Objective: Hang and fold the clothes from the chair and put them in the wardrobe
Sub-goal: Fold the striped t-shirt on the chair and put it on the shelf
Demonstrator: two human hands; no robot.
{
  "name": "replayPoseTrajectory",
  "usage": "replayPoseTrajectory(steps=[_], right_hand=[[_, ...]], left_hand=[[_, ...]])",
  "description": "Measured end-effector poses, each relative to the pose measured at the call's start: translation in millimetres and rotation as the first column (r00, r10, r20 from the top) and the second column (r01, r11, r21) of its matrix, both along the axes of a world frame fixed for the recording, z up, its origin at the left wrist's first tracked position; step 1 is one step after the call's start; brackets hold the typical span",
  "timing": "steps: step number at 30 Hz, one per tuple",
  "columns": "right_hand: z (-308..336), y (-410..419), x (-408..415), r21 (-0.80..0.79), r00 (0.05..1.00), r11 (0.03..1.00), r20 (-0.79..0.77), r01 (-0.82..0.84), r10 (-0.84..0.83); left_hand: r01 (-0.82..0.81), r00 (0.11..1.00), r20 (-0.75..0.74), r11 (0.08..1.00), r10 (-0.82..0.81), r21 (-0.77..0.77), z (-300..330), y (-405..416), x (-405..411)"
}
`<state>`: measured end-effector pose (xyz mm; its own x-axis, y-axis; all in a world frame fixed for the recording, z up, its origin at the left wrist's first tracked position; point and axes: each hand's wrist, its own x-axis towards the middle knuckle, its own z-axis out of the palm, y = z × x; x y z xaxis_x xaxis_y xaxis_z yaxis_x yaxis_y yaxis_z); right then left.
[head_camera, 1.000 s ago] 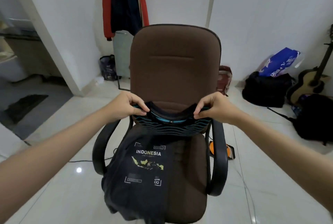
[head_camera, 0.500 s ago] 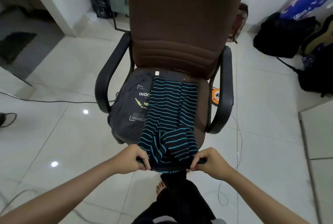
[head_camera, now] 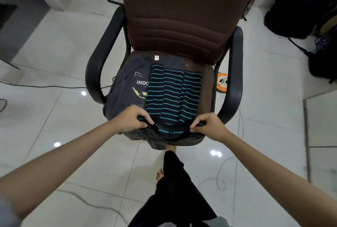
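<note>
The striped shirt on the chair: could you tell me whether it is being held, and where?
Yes: left hand and right hand pinch the striped shirt at its near edge.

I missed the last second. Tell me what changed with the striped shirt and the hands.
The striped shirt, held up at the backrest, now lies on the chair seat over the grey T-shirt. Left hand and right hand keep their grip on its near edge.

A black shirt [head_camera: 171, 95] with thin teal stripes lies flat on the brown chair [head_camera: 184, 15] seat, folded lengthwise into a narrow panel (collar end at the front edge). Beneath it, a dark grey tee [head_camera: 125, 88] with white lettering and a yellow print drapes off the seat's left front.
</note>
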<state>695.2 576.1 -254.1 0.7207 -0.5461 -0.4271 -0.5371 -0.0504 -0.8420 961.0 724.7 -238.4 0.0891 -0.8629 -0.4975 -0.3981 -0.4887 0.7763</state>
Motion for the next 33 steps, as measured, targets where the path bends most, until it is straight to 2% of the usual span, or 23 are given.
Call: replayPoseTrajectory(steps=[4,7,14,17,21,24,27,29,31,33], right_hand=[[-6,-67,27,0.008,0.995,0.995,0.007,0.104,-0.104],[-24,-118,48,-0.051,0.991,0.990,-0.015,0.134,-0.135],[-81,-213,99,-0.225,0.973,0.973,-0.210,0.052,-0.100],[-106,-245,115,-0.284,0.965,0.957,-0.226,0.064,-0.132],[-140,-275,129,-0.277,0.962,0.959,-0.242,0.058,-0.128],[-161,-279,134,-0.256,0.948,0.956,-0.242,0.144,-0.208],[-182,-268,131,-0.256,0.903,0.916,-0.226,0.308,-0.366],[-196,-252,126,-0.211,0.844,0.871,-0.228,0.444,-0.485],[-205,-230,119,-0.223,0.761,0.817,-0.297,0.532,-0.577],[-206,-206,112,-0.307,0.678,0.784,-0.394,0.539,-0.621]], left_hand=[[-0.028,0.999,0.044,0.998,0.031,-0.054,-4,-64,40],[-0.060,0.995,0.071,0.996,0.065,-0.060,-19,-116,65],[-0.070,0.973,0.218,0.996,0.081,-0.053,-90,-225,107],[-0.090,0.956,0.276,0.995,0.101,-0.050,-120,-257,122],[-0.090,0.931,0.352,0.995,0.099,-0.041,-154,-281,136],[-0.143,0.913,0.382,0.989,0.143,-0.028,-174,-286,136],[-0.214,0.883,0.416,0.975,0.218,-0.057,-188,-280,125],[-0.313,0.868,0.387,0.947,0.313,-0.064,-192,-268,113],[-0.435,0.840,0.335,0.899,0.426,-0.052,-197,-253,99],[-0.541,0.806,0.282,0.841,0.520,-0.003,-200,-238,85]])
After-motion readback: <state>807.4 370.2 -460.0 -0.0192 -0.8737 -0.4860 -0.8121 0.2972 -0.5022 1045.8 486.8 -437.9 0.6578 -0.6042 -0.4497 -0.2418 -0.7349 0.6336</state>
